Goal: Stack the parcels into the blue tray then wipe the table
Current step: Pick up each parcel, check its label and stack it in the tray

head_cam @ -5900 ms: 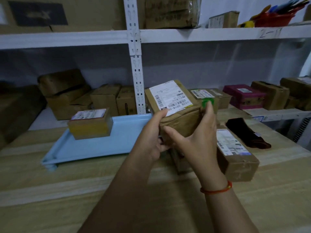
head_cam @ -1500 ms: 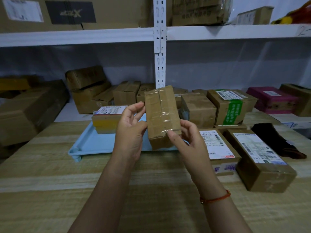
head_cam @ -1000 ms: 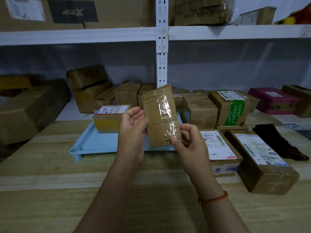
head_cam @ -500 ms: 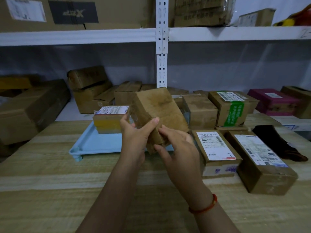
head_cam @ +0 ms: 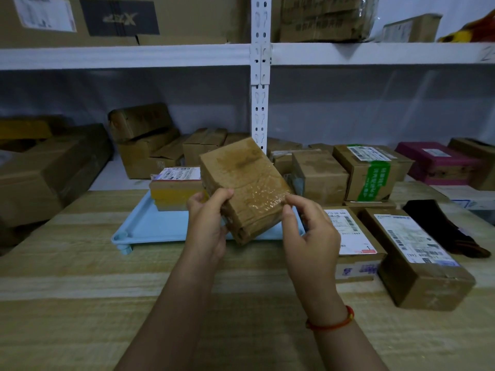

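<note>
Since half a second ago, the held parcel (head_cam: 242, 187) has tipped back so its broad taped face looks up, and the right hand (head_cam: 308, 231) has slid off toward the parcel's right edge.

One wooden table (head_cam: 80, 277) fills the foreground, with one white shelf rack (head_cam: 259, 76) behind it carrying many more boxes, too dim and overlapping to count surely.

One blue tray (head_cam: 150, 228) lies on the table left of centre. One parcel with a yellow band (head_cam: 174, 191) sits in its far left corner, label up.

Outside the tray, four parcels stand on the table at the right: a plain brown box (head_cam: 320, 176), a box with green tape (head_cam: 372, 171), a flat labelled parcel (head_cam: 353, 245) and a long labelled parcel (head_cam: 417, 257), the last two side by side, label up. One dark cloth (head_cam: 442, 228) lies just right of the long parcel.

That makes one parcel in the air, held tilted above the tray's near edge. Two hands are on it: the left hand (head_cam: 207, 223) grips its lower left corner, fingers curled round the edge; the right hand pinches its right edge between thumb and forefinger, the other fingers loosely curled. One red bracelet (head_cam: 332, 321) circles the right wrist.
</note>
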The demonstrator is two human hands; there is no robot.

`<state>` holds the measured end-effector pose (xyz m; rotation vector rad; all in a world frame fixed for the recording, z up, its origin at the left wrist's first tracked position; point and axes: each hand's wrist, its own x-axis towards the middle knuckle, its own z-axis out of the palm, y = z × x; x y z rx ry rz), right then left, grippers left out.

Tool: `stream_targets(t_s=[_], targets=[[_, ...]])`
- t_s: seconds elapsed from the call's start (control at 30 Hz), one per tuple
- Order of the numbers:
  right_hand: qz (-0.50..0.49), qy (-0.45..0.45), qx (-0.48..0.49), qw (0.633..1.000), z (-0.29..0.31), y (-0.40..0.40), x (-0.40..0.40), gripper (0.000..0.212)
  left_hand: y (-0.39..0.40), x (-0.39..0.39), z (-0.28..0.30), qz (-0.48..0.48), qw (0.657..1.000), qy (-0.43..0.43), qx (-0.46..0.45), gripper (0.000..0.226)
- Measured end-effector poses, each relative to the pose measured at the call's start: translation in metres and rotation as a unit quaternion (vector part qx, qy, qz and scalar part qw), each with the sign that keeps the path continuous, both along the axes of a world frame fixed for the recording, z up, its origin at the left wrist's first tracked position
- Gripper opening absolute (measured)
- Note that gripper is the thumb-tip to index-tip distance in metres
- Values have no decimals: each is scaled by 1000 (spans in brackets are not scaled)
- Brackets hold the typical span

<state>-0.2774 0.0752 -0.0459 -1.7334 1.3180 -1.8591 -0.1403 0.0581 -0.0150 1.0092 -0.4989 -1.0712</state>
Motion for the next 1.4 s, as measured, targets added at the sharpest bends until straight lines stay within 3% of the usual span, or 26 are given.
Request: stream_targets(t_s=[0.17, 0.3, 0.43, 0.57, 0.83, 0.93, 1.0, 1.1, 1.2, 1.33, 1.4], targets=[[2, -35, 58, 998, 1, -1, -3, 24, -2, 4, -4, -21, 999, 27, 19, 46], [15, -61, 99, 993, 0, -1, -4, 28, 2, 4, -2, -58, 989, 129, 33, 29], [20, -68, 111, 991, -1, -1, -2, 26, 4, 7, -3, -120, 958, 260, 30, 32], [32, -68, 125, 989, -1, 0, 0, 25, 3, 10, -11, -179, 913, 365, 21, 50], [43, -63, 122, 990, -1, -1, 0, 26, 4, 14, -22, -275, 847, 456, -13, 72], [39, -57, 119, 990, -2, -1, 1, 25, 6, 15, -22, -266, 855, 446, -6, 74], [42, -60, 120, 990, -3, -2, 2, 24, 5, 14, -20, -241, 879, 411, 3, 72], [73, -75, 123, 987, -2, 1, 3, 20, 2, 10, -18, -150, 923, 354, 3, 54], [135, -100, 169, 971, 5, 2, 5, 14, 4, 8, -15, -100, 947, 306, -15, 35], [293, -184, 355, 868, 20, 2, 9, 45, 5, 9, -19, -91, 969, 230, -21, 34], [344, -224, 393, 823, 23, 3, 10, 54, 5, 9, -22, -95, 975, 202, -21, 38]])
